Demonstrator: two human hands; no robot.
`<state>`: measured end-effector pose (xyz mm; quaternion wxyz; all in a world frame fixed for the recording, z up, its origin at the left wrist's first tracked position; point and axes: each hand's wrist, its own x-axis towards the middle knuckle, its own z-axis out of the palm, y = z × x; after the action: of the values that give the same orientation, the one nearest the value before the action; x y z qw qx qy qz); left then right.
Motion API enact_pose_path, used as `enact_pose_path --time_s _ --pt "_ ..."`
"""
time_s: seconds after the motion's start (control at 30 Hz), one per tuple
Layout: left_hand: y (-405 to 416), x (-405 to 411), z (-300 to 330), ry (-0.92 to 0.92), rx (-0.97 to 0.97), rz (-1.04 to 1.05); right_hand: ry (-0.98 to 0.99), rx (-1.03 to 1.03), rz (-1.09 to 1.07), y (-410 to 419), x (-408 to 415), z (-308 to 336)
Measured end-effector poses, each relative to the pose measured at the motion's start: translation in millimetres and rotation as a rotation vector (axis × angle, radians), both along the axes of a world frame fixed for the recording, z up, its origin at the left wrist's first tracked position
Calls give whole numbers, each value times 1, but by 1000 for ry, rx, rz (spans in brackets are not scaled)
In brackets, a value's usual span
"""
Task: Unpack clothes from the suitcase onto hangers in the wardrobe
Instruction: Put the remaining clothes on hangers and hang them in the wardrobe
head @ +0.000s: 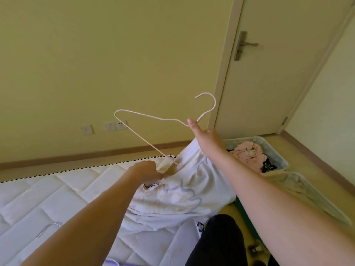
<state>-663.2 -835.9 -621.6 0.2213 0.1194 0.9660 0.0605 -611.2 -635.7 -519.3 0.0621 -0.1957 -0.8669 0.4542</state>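
A: Starting at nine o'clock, what lay on the mattress?

B: A spare hanger, well apart from the work. Toward the centre, the left hand was clenched on the neckline of the white T-shirt, bunching the cloth where one arm of the wire hanger dipped into it.

A: And the right hand?

B: At one o'clock from the shirt, it pinched the hanger just below the hook, holding it raised and tilted.

A: How should she have finished the step?

B: Probably by holding the collar wide, feeding the lower shoulder fully in, then levelling the wire and drawing cloth over the other shoulder without stretching the neck.

A: The suitcase?

B: Open on the floor at three o'clock, pink clothes inside.
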Motion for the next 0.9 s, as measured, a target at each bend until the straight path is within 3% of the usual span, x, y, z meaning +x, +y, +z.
enact_pose_path --time_s 0.1,0.3,0.47,0.6,0.77,0.9 --pt "2 -5 3 69 -127 -2 30 -57 -43 19 6 9" --pt "25 2 -2 -15 96 47 114 -158 -96 48 18 15" --pt "64 25 6 200 -89 -28 108 -239 -102 47 24 16" --pt "55 22 18 240 -170 69 146 -231 -104 55 28 23" --pt "13 -10 59 186 98 408 142 -59 -12 72 38 17" --pt "-7 -47 102 142 500 596 127 101 122 73 46 10"
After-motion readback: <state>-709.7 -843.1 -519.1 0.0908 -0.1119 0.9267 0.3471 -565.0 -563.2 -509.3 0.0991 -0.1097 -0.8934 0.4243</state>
